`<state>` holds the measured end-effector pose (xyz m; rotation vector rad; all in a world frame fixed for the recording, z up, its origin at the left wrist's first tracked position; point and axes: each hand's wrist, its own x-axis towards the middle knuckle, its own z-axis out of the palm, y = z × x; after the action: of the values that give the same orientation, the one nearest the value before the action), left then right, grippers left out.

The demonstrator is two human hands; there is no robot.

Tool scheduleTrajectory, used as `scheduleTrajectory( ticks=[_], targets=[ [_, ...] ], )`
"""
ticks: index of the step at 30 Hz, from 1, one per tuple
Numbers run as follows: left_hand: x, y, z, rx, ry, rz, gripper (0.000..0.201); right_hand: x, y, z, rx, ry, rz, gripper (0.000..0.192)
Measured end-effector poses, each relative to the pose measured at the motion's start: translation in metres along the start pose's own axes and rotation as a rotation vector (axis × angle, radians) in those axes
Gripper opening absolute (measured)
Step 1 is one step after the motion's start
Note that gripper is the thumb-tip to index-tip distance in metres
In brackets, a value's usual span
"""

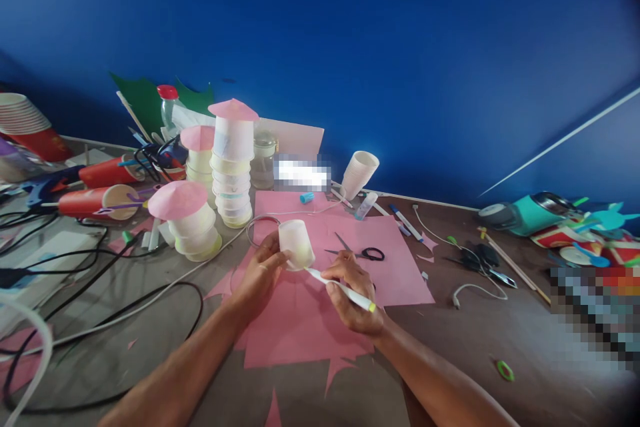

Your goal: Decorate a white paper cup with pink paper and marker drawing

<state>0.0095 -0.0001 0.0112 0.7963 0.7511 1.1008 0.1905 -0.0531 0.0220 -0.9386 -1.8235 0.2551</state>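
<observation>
Between the fingertips of the left hand (260,273) sits a small translucent white cup (297,245), upside down and tilted, gripped by its side. Closed fingers of the right hand (350,290) hold a white pen (343,288) with a yellow-green end; its tip touches the cup rim. Both hover over pink paper (320,293). At 1 o'clock lie black scissors (367,253). No writing is readable; one label is blurred.

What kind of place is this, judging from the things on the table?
Probably a craft or hobby workspace. The left hand holds a plastic cup above pink paper, scissors lie nearby, and cup towers with pink paper cones stand behind.
</observation>
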Motion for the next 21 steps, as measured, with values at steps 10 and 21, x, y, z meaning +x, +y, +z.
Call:
scheduleTrajectory(
  ticks=[10, 21],
  targets=[
    [-0.002, 0.006, 0.006, -0.013, 0.010, -0.030, 0.050, -0.001, 0.000, 0.002, 0.016, -0.014, -0.001, 0.012],
    [-0.001, 0.003, 0.000, -0.012, 0.010, -0.045, 0.053, -0.012, 0.011, 0.002, 0.068, 0.155, 0.194, 0.014]
  ],
)
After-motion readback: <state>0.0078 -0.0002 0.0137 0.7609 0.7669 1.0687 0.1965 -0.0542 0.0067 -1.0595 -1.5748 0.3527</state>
